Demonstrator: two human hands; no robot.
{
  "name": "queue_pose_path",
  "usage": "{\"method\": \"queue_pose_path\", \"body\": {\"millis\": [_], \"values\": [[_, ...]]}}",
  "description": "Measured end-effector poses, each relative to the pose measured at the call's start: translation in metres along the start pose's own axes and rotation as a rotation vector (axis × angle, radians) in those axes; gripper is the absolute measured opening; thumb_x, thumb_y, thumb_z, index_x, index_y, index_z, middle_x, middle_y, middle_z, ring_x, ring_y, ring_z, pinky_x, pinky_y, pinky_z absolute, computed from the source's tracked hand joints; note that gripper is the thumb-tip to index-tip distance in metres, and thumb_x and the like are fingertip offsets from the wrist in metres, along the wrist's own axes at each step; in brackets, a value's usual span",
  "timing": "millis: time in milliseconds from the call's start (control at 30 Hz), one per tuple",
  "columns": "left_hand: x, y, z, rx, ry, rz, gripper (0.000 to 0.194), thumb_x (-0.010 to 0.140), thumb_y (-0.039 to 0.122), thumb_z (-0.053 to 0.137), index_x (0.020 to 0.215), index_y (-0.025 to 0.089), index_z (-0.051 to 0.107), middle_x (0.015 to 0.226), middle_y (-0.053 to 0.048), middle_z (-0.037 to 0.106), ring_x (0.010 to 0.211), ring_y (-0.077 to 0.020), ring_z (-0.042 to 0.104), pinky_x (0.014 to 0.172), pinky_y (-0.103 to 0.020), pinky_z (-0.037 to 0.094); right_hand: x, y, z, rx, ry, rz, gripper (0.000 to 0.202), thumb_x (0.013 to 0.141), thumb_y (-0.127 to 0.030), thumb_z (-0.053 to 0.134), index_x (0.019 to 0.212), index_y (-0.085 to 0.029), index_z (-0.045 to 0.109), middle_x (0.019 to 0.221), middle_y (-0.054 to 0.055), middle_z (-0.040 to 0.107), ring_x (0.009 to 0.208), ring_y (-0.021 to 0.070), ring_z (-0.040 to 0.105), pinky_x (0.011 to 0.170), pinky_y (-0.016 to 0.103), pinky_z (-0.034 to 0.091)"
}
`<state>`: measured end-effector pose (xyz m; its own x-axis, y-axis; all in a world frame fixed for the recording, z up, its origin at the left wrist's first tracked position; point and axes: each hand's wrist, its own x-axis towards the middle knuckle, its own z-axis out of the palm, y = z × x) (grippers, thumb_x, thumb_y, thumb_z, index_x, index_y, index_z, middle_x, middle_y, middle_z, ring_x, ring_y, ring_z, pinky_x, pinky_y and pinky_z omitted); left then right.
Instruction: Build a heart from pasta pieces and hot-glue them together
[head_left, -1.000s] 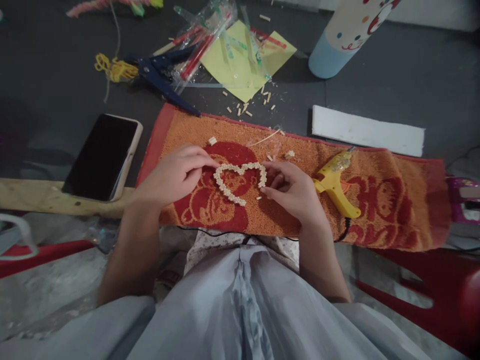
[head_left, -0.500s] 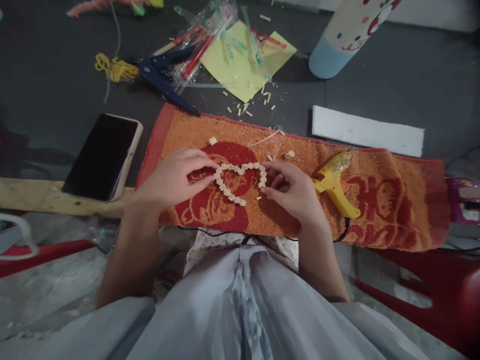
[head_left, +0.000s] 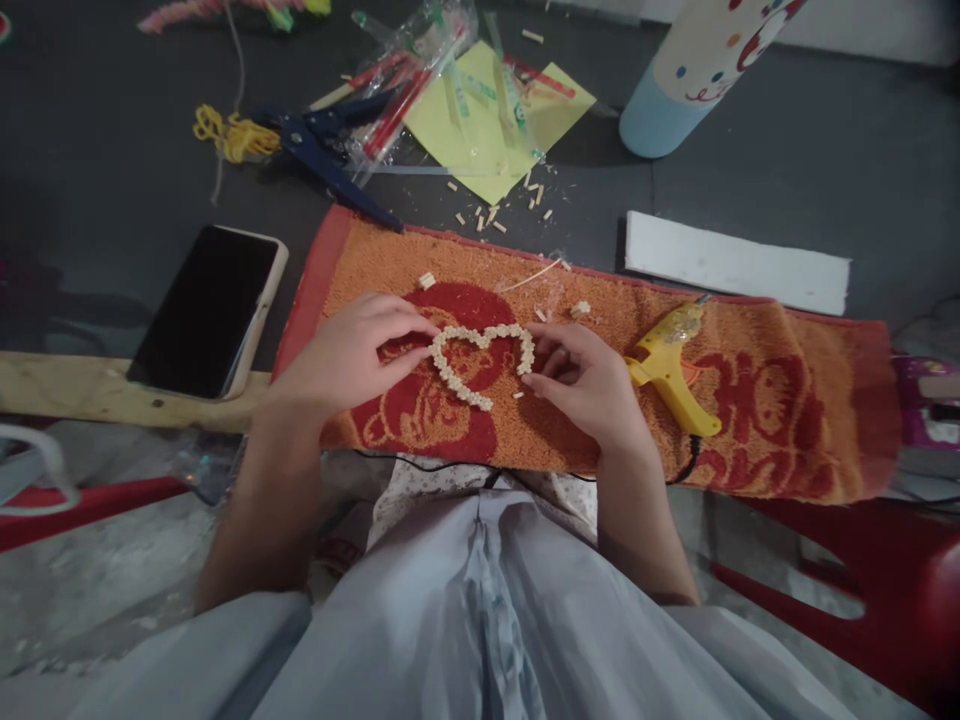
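A heart outline (head_left: 459,388) made of short pale wooden pieces lies on the orange and red towel (head_left: 600,420), with a gap at its lower right. My left hand (head_left: 358,355) pinches its left side between thumb and forefinger. On the other side, my right hand (head_left: 581,380) grips the right edge near the open end, its other fingers curled. One loose wooden piece (head_left: 517,395) rests in the gap. Small wooden clusters (head_left: 427,281) sit above the heart. Just right of my right hand lies a yellow hot glue gun (head_left: 671,370).
A phone (head_left: 206,310) lies at left, by the table's wooden edge. Behind the towel are dark blue cutters (head_left: 330,170), yellow cord (head_left: 236,135), yellow paper (head_left: 480,120) with plastic wrappers, and scattered wood bits. A white strip (head_left: 735,260) and a bottle (head_left: 667,90) stand at right.
Both hands stay on the heart, which keeps its shape and place. The view has shifted very slightly; otherwise nothing has visibly moved.
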<state>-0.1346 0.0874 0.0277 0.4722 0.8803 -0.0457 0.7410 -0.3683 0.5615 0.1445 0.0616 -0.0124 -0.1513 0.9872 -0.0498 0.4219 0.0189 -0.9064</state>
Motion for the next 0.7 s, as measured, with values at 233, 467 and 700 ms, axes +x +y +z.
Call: {"method": "queue_pose_path", "body": {"millis": [233, 467, 700], "values": [[-0.0007, 0.0032, -0.0004, 0.003, -0.008, 0.011, 0.031, 0.094, 0.043, 0.056, 0.108, 0.02, 0.072, 0.114, -0.008, 0.071, 0.112, -0.0232, 0.064, 0.104, -0.038, 0.05, -0.0003, -0.0002, 0.0001, 0.009, -0.003, 0.011, 0.045, 0.072, -0.023, 0.072, 0.116, -0.024, 0.072, 0.093, 0.001, 0.061, 0.064, 0.0103, 0.055, 0.058, 0.026, 0.054], [-0.0008, 0.0026, 0.0007, 0.006, -0.006, 0.004, 0.03, 0.093, 0.044, 0.058, 0.108, 0.021, 0.071, 0.114, -0.008, 0.071, 0.113, -0.0235, 0.063, 0.104, -0.038, 0.049, 0.0001, -0.0033, -0.0001, 0.027, 0.005, 0.027, 0.043, 0.07, -0.023, 0.073, 0.114, -0.023, 0.073, 0.091, 0.0, 0.061, 0.064, 0.0099, 0.055, 0.058, 0.025, 0.053], [-0.0004, 0.0031, 0.0009, 0.013, -0.012, 0.015, 0.032, 0.094, 0.044, 0.056, 0.108, 0.02, 0.071, 0.113, -0.008, 0.07, 0.112, -0.0229, 0.063, 0.104, -0.038, 0.049, 0.0001, -0.0019, 0.0002, 0.043, 0.0, 0.029, 0.045, 0.07, -0.023, 0.073, 0.115, -0.022, 0.073, 0.087, -0.001, 0.061, 0.065, 0.0094, 0.055, 0.06, 0.024, 0.052]]}}
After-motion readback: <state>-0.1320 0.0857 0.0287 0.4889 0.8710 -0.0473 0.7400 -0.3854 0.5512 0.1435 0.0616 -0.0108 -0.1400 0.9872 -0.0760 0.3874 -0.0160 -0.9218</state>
